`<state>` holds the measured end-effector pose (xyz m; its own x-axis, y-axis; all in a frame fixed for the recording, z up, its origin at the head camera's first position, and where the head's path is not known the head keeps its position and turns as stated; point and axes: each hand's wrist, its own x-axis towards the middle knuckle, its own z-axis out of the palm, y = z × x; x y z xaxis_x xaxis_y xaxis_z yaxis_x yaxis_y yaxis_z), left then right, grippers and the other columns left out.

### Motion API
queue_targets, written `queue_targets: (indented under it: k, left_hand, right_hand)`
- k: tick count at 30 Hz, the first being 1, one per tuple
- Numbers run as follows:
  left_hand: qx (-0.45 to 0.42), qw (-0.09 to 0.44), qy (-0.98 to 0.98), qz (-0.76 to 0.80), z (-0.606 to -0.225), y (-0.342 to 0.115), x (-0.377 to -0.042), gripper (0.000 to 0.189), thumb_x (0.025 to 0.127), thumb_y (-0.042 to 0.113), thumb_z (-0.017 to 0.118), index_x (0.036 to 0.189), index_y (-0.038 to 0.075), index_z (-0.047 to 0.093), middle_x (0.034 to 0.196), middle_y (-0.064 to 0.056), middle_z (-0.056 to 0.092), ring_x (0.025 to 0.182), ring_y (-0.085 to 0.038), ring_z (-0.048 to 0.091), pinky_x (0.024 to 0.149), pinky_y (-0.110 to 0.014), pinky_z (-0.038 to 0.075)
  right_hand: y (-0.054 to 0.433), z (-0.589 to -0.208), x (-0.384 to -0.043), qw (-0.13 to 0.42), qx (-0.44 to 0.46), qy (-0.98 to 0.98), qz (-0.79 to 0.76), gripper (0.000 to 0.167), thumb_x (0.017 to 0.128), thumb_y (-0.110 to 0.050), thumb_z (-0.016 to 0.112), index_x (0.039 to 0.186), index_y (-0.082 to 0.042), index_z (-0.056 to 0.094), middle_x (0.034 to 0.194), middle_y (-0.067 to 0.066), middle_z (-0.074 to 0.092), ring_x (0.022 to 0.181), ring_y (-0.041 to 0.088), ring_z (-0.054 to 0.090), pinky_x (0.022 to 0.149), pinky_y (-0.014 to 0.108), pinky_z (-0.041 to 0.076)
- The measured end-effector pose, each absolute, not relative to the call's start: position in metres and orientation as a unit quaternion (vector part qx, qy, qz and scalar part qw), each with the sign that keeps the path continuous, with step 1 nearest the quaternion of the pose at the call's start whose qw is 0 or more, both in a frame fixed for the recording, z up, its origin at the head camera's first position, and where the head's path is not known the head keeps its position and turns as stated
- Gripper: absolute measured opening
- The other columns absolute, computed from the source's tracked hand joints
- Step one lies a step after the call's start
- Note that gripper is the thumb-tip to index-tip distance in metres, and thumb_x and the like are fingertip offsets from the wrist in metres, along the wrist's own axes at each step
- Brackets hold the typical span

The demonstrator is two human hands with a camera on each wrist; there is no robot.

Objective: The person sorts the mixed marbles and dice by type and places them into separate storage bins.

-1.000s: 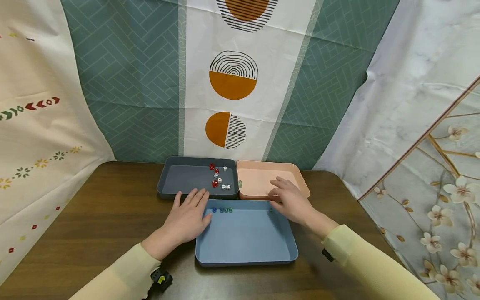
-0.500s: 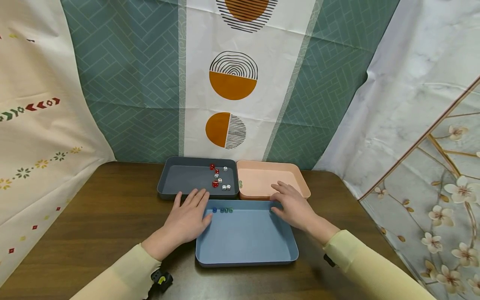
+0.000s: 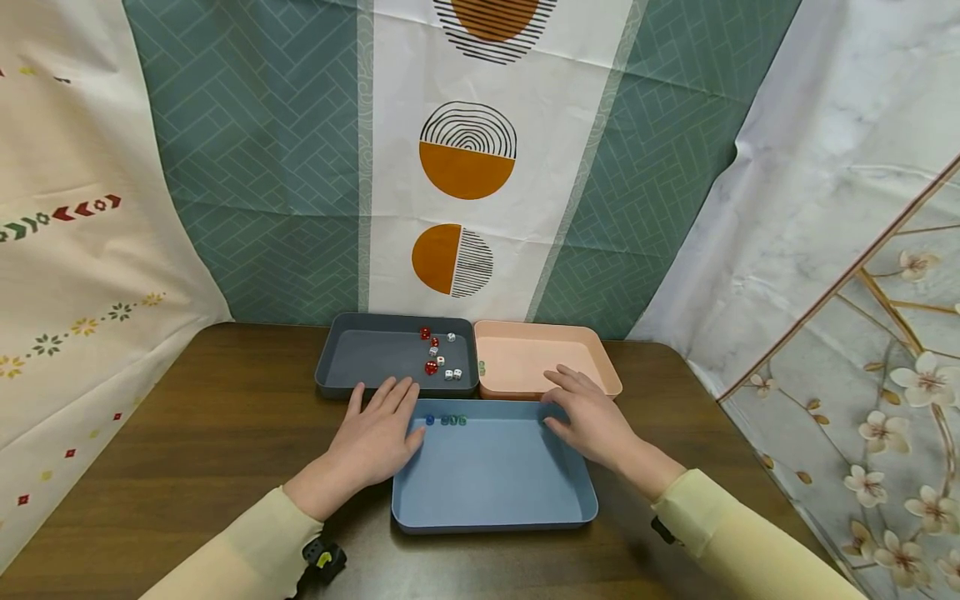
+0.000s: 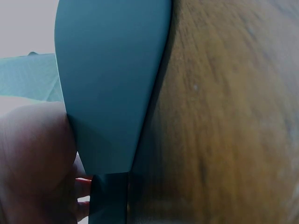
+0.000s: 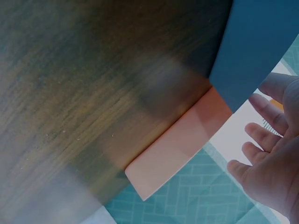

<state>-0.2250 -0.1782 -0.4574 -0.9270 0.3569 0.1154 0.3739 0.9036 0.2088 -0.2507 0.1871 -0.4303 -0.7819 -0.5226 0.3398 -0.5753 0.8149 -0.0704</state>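
Note:
My left hand (image 3: 378, 433) lies with fingers extended over the left rim of the blue tray (image 3: 495, 483), fingertips near the dark grey tray (image 3: 367, 354). My right hand (image 3: 588, 417) hovers over the blue tray's far right corner, fingers loosely bent and spread, thumb and index finger apart. The right wrist view shows that hand (image 5: 275, 149) beside the tray walls; nothing is seen held. A blue die (image 3: 430, 420) and several bluish-green dice (image 3: 453, 420) line the blue tray's far side. Whatever lies under the right fingertips is hidden.
Red dice (image 3: 431, 367) and white dice (image 3: 453, 374) lie in the dark grey tray's right part. The pink tray (image 3: 517, 350) adjoins it, with pale green dice (image 3: 482, 367) along its left wall. All three trays stand on a wooden table (image 3: 225, 450), before hanging cloths (image 3: 292, 167).
My right hand has shifted slightly right and its fingers have drawn back a little. A green die seen by its thumb a second ago is hidden now. The left hand stays still.

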Motion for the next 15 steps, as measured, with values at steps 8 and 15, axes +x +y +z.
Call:
queue_targets:
  k: [8, 15]
  left_hand:
    - [-0.185, 0.037, -0.976, -0.113, -0.4573, -0.1784, -0.2252, 0.073, 0.112, 0.039, 0.062, 0.17, 0.001, 0.039, 0.176, -0.02, 0.035, 0.165, -0.043, 0.027, 0.128, -0.075, 0.01]
    - [-0.185, 0.036, -0.975, -0.116, -0.4574, -0.1779, -0.225, 0.073, 0.112, 0.039, 0.062, 0.17, 0.001, 0.039, 0.177, -0.02, 0.035, 0.165, -0.043, 0.027, 0.128, -0.075, 0.01]
  right_hand:
    - [0.1867, -0.4343, -0.2497, 0.145, 0.298, -0.94, 0.083, 0.022, 0.089, -0.01, 0.093, 0.107, -0.005, 0.081, 0.153, 0.021, 0.063, 0.153, 0.044, 0.048, 0.123, 0.062, 0.04]
    - [0.1875, -0.4401, -0.2532, 0.136, 0.304, -0.941, 0.055, 0.022, 0.089, -0.011, 0.094, 0.105, -0.005, 0.082, 0.153, 0.022, 0.063, 0.154, 0.045, 0.047, 0.125, 0.062, 0.037]
